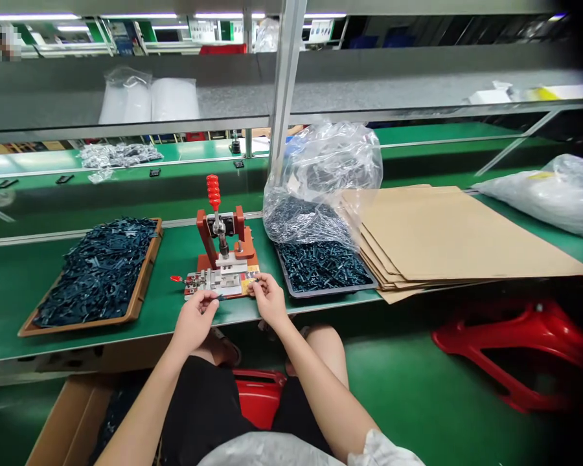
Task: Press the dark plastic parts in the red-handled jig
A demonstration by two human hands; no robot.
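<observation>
Left hand (193,321) sits just over the bench edge, thumb and forefinger closed toward a small dark piece (219,297); from here I cannot tell whether it is pinched or only beside the fingertips. Right hand (270,300) has its fingers (256,281) curled in at the front right corner of a toggle-clamp press fixture (219,279), and I cannot tell whether they hold anything. The fixture stands on a green workbench (78,346), its red frame rising behind a metal base, its red ribbed handle (213,191) upright. I judge the piece light, stiff and thin, probably slick; I would take it by its edges with the fingertips. Left of the fixture lies a wooden-rimmed tray (148,272) heaped with dark moulded parts; to the right, a black tray (328,294) holds more. Behind that slumps a clear plastic bag (320,175) of the same parts, beside stacked cardboard sheets (447,233). Farther back runs a grey shelf (369,90).
</observation>
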